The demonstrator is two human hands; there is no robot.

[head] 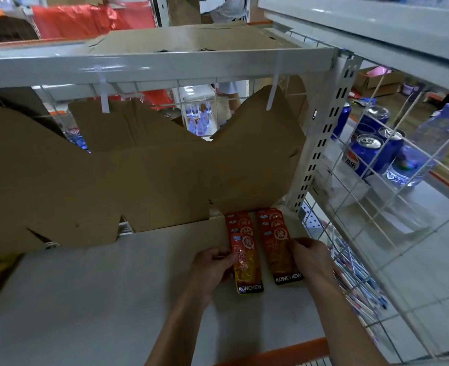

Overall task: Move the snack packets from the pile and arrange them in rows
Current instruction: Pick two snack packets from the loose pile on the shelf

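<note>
The fingers [222,256] of the left hand [210,270] are curled and pinch the left edge of the top packet in the left row [244,257]. The fingers [296,247] of the right hand [310,257] are also bent, and they hold the right edge of the top packet in the right row [280,249]. Both forearms come up from the bottom of the view.

There are two rows of packets, side by side but apart, with a narrow strip of shelf between them. In each row the packets overlap like tiles and run back toward the cardboard [139,175]. In the left row I count about four packets and in the right row about four; the back ones are partly hidden, so the count is not sure. Each packet is long and narrow, red and orange, with a round white mark near the top, and a black band at the near end with the word KONCHEW. The front packet on the left looks shiny and shows yellow-orange content.

The rows lie on a grey shelf [99,299], at its back right part, near a white post [321,143] with slots. The shelf has an orange front edge. The cardboard, brown and cut in an uneven shape, stands behind the rows.

To the right, behind a white wire grid [376,220], about five blue cans [366,157] stand together, and two clear bottles [426,146] are beside them.
</note>
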